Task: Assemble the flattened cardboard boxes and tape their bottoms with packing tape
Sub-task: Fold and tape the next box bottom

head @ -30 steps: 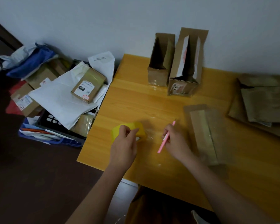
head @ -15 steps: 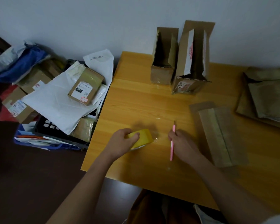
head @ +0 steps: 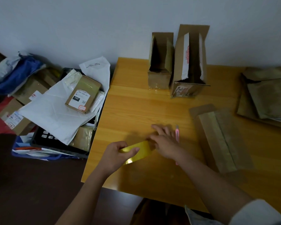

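left hand (head: pixel 116 155): we see fingers clamped on the yellow tape roll (head: pixel 136 151)
right hand (head: pixel 165 141): fingers spread, at the roll's edge
pink cutter (head: pixel 177 133): on table (head: pixel 136 103), beside right hand

- Your left hand (head: pixel 116 157) and forearm are bare to the frame edge; no glove, ring or watch.
- Your right hand (head: pixel 165 141) is likewise bare.
- Your right arm ends in a pale, whitish short sleeve (head: pixel 256 211) at bottom right.
- Your lap shows dark brownish clothing (head: pixel 152 213), dimly lit.
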Demonstrator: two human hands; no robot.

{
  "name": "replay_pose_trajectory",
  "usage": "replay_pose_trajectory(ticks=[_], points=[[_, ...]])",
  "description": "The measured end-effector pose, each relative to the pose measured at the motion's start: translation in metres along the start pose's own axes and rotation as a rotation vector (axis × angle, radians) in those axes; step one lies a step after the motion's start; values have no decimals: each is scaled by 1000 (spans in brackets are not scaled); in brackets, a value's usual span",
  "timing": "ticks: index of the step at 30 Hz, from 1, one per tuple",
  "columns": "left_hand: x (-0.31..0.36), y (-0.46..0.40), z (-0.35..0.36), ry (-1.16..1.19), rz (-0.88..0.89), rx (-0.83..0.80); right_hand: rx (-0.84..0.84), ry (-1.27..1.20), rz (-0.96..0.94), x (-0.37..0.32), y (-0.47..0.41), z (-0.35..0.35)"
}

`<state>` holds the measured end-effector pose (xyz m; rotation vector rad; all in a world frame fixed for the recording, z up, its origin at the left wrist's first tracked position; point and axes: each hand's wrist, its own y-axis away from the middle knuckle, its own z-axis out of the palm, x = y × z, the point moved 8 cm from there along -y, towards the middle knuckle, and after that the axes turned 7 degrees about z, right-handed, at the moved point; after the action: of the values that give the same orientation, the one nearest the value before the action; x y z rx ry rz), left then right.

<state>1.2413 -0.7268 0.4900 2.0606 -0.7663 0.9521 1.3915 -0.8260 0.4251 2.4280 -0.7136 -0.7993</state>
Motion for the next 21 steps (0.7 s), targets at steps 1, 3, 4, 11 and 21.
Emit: replay_pose_trajectory(ticks=[1,3,4,11,21], points=[[-2,1,-3,20,-13,1,16,22,0,1,-2,-2],[-7,5,-8,82,-39,20,56,-18,-32,2,-4,-8],[-8,5,-9,113,-46,24,56,-54,-54,1,-4,-11],[5,4,-13,260,-53,52,51,-323,-85,7,14,-41],[67,25,-3,335,19,119,93,-643,-22,30,87,-112]])
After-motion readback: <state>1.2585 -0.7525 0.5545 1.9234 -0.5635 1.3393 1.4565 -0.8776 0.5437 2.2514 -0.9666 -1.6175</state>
